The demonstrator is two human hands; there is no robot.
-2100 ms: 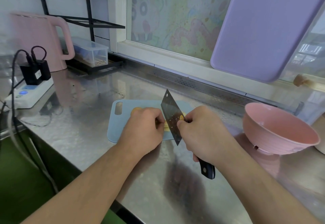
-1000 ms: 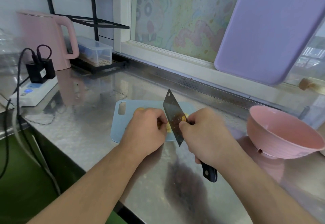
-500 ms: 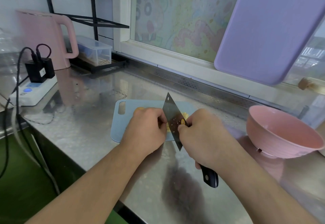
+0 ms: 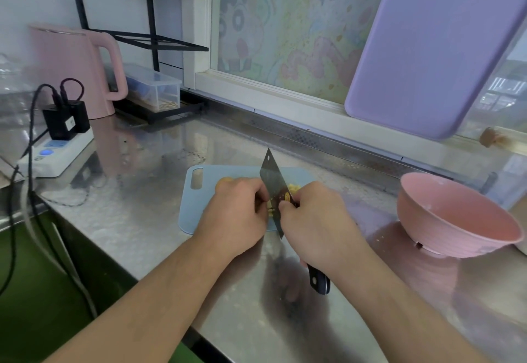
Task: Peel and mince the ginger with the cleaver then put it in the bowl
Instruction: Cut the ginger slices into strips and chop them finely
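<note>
Ginger [image 4: 269, 206] on blue board [image 4: 199, 206], steel counter [image 4: 137, 208].

We see a home kitchen. A steel counter [image 4: 137, 214] runs under a window with cartoon drawings [image 4: 285, 34]. At the far left stand a pink kettle [image 4: 74, 69] and a power strip [image 4: 54, 154]. A blue cutting board [image 4: 205, 191] lies near the middle, a pink bowl [image 4: 456, 220] at the right.

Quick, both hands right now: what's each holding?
Left hand: closed on the ginger, on the cutting board.
Right hand: closed on the cleaver.
</note>
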